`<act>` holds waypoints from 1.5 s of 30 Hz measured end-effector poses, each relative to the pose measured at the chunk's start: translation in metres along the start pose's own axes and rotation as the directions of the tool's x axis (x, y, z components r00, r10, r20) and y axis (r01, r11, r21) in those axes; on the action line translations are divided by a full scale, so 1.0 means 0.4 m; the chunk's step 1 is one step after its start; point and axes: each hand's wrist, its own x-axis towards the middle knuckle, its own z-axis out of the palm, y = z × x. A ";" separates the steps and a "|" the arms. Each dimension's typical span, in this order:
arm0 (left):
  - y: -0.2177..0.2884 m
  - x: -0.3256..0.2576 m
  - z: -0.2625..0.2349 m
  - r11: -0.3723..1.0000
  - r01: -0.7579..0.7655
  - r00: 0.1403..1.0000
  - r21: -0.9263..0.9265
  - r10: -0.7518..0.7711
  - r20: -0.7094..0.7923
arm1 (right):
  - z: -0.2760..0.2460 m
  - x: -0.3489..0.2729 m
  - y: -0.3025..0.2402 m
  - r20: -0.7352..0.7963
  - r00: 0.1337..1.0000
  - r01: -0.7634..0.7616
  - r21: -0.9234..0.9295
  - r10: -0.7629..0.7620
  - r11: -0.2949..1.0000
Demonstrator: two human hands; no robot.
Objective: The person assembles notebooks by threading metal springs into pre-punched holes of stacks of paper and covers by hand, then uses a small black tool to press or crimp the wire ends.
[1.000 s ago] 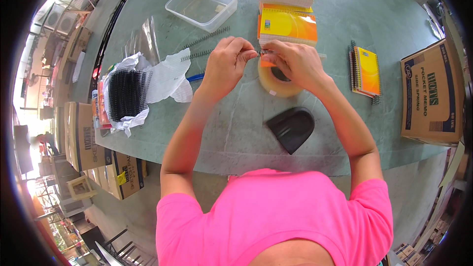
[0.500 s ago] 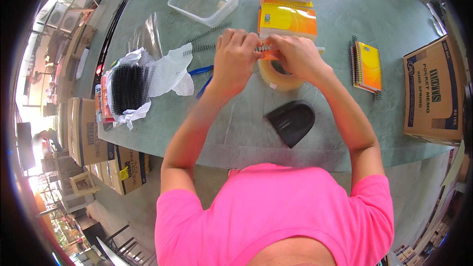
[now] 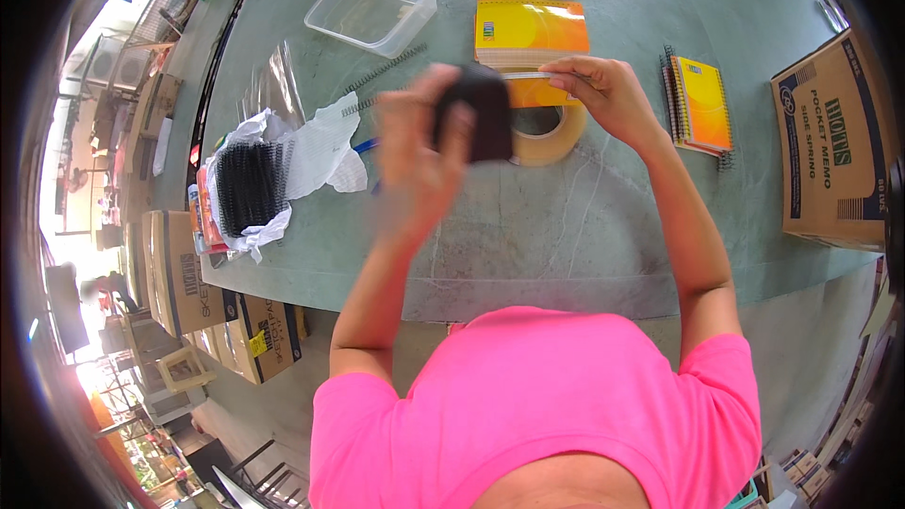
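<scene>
Raised over the table, my left hand is wrapped round a black block with one rounded end; both are smeared by motion. The fingers of my right hand pinch the right end of a small orange-covered notepad, edge toward me. Under the pad lies a wide roll of clear tape, partly hidden. Just beyond it stand yellow and orange notepads in stacks. Thin black wire spirals lie on the table past my left hand, and a blue tool shows partly behind it.
On the left, a bundle of black spirals rests in white paper. A clear plastic tub stands at the back. Several spiral-bound notepads lie on the right, beside a cardboard box at the table's right edge.
My left hand has let go of the wire spiral at the pad and lifted the black block off the table. My right hand has stayed at the pad's right end.
</scene>
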 end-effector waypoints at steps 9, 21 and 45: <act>-0.039 0.037 -0.041 0.986 -0.112 0.973 0.120 0.133 -0.189 | 0.039 -0.031 -0.003 -0.089 0.988 0.118 -0.066 -0.124 0.991; -0.033 0.025 -0.003 0.991 -0.126 0.992 0.053 0.127 -0.020 | 0.041 -0.029 0.005 -0.226 0.908 0.276 -0.311 -0.353 0.909; 0.003 0.114 -0.010 0.992 -0.107 0.991 -0.070 0.102 -0.082 | 0.028 -0.040 -0.009 -0.301 0.947 0.150 0.097 -0.114 0.984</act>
